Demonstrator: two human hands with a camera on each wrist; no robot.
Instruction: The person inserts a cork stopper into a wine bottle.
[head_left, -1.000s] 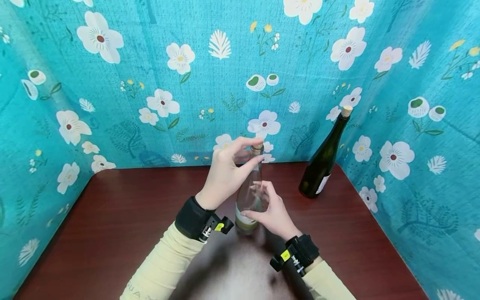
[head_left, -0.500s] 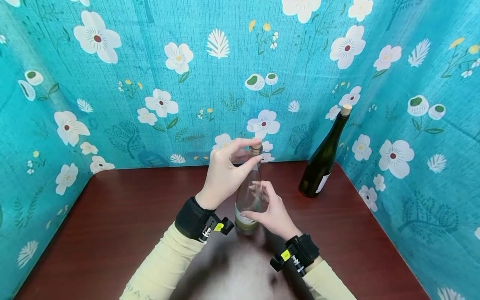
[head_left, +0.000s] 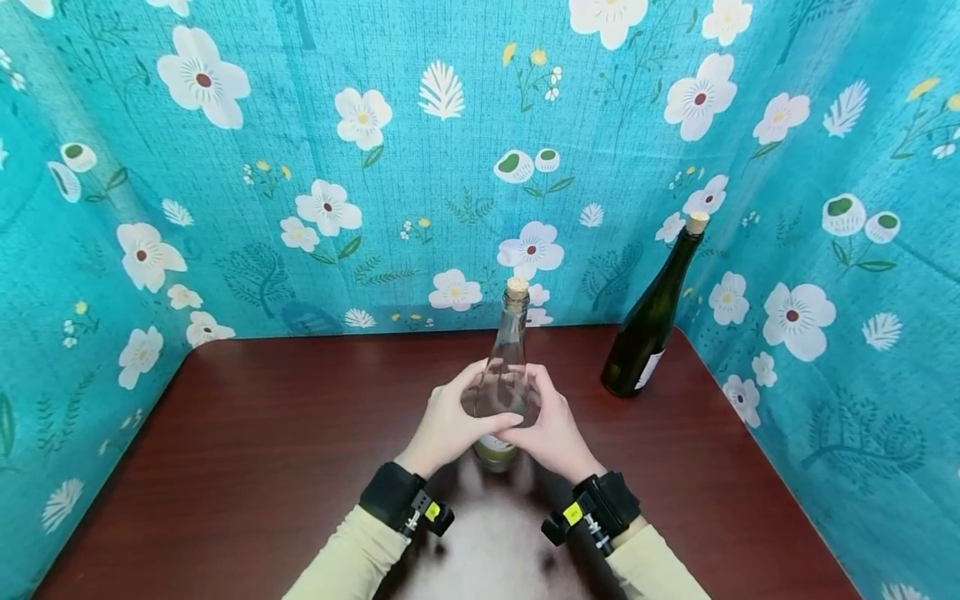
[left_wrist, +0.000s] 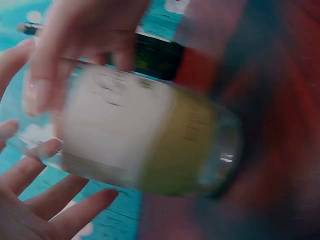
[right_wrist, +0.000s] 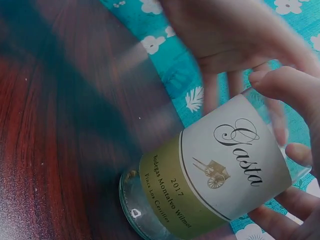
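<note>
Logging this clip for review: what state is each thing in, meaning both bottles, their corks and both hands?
Clear bottle: upright on the table, looks empty, label facing the person.
Its cork: seated in the neck.
Dark green bottle: upright at the table's far right, untouched.
Its stopper: in place.
Left hand: fingers curled round the clear bottle's body.
Right hand: grips the same bottle from the other side.

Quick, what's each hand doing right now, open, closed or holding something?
Left hand: fingers curled round the clear bottle, holding its body.
Right hand: also wrapped round the same bottle, holding it.
</note>
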